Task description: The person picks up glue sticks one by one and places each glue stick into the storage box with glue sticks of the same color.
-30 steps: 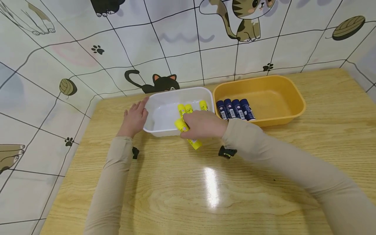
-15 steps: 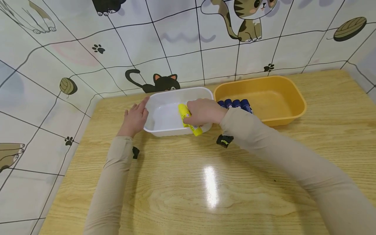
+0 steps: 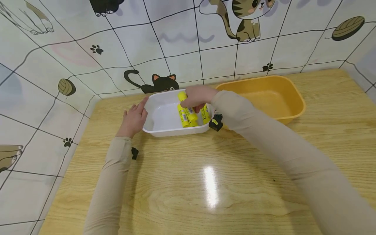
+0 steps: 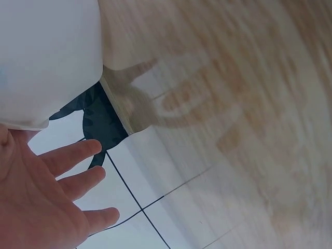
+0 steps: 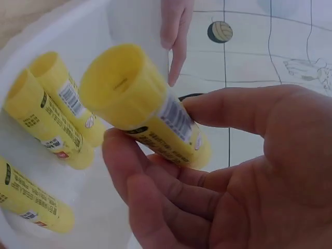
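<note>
My right hand (image 3: pixel 200 97) pinches a yellow glue stick (image 5: pixel 168 127) between thumb and fingers, over the white bin (image 3: pixel 161 119). The stick tilts in the head view, overlapping two yellow glue sticks (image 5: pixel 49 122) that lie side by side on the bin floor. Another yellow glue stick (image 3: pixel 205 115) lies apart from them, near the right wall. At the bin's left end is my left hand (image 3: pixel 133 120), fingers spread straight and the forefinger along the rim. The left wrist view shows this hand (image 4: pixel 46 197) below the bin's outer wall, holding nothing.
A yellow-orange bin (image 3: pixel 273 101) stands right beside the white one; my right forearm covers its left part. Behind both, a wall covering (image 3: pixel 182 45) with cat drawings rises from the wooden table (image 3: pixel 170 176).
My right hand has carried the glue stick from the white bin's front edge up and back over its inside. The dark blue glue sticks in the yellow-orange bin are now hidden. My left hand stays put.
</note>
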Tool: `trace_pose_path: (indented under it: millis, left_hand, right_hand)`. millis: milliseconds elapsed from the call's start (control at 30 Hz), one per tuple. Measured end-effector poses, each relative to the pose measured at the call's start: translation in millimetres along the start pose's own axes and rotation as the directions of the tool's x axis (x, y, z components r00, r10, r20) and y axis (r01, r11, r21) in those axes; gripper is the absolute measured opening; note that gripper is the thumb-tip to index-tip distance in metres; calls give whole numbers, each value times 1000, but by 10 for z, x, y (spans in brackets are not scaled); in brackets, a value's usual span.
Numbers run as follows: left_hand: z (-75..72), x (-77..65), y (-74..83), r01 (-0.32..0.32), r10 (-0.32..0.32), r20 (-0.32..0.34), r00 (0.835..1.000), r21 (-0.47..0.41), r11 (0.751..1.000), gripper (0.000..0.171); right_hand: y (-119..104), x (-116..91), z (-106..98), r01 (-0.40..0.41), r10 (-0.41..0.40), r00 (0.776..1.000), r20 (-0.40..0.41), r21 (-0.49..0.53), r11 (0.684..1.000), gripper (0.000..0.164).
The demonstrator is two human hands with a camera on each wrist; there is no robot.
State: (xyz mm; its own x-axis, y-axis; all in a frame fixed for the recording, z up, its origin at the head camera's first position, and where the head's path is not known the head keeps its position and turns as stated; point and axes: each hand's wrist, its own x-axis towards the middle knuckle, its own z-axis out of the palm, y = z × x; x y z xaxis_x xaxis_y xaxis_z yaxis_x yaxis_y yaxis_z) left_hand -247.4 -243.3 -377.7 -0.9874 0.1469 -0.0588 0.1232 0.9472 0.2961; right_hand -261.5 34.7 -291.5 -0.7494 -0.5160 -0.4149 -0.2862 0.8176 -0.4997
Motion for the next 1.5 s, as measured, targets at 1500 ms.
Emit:
trace_pose_path:
  millis: [1500]
  left_hand:
    - [23, 9, 3, 15, -15, 3, 1000, -6, 1000, 53]
  right_hand:
    - [52, 212, 116, -254, 260, 965, 32, -133, 958, 40]
